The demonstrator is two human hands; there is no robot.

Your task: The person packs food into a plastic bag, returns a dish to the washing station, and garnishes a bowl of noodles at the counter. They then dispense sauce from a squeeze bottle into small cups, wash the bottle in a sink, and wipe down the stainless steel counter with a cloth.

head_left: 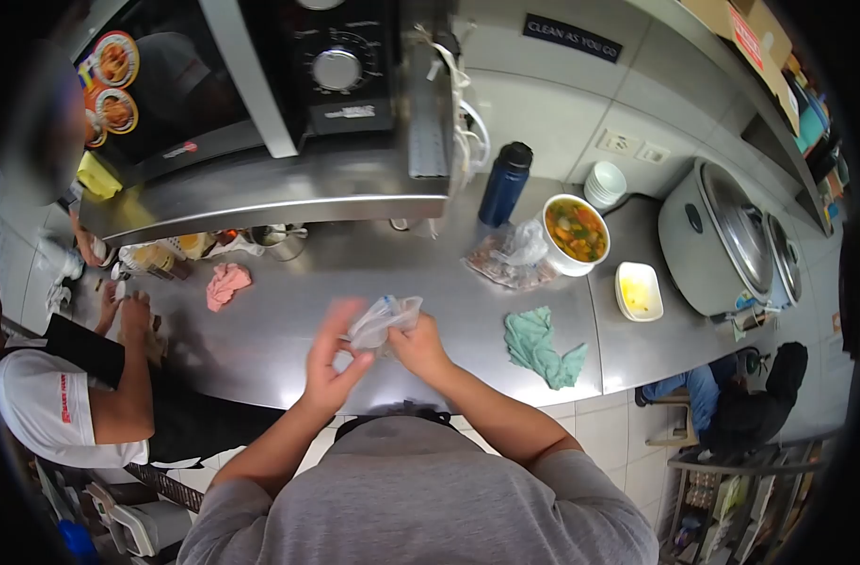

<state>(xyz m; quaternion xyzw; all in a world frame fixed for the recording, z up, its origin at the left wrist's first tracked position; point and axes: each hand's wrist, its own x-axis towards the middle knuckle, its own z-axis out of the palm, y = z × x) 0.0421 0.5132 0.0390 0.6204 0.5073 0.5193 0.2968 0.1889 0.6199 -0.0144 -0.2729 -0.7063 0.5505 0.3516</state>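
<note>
A clear plastic bag (389, 314) is held over the steel counter (467, 353). My right hand (420, 348) grips the bag's right side with fingers closed. My left hand (338, 358) is at the bag's left side, its fingers apart and partly blurred, the thumb close to the bag. To the right lies a crumpled green cloth (545, 347). Beyond my hands, a plastic bag with reddish-brown contents (512, 264) rests beside a white bowl of soup (577, 234).
A co-worker (44, 405) works at the counter's left end. A pink cloth (227, 285), dark blue bottle (504, 185), small white dish (639, 292) and large cooker (707, 240) stand around. The microwave shelf (279, 207) overhangs the back left. Another person (750, 400) sits at right.
</note>
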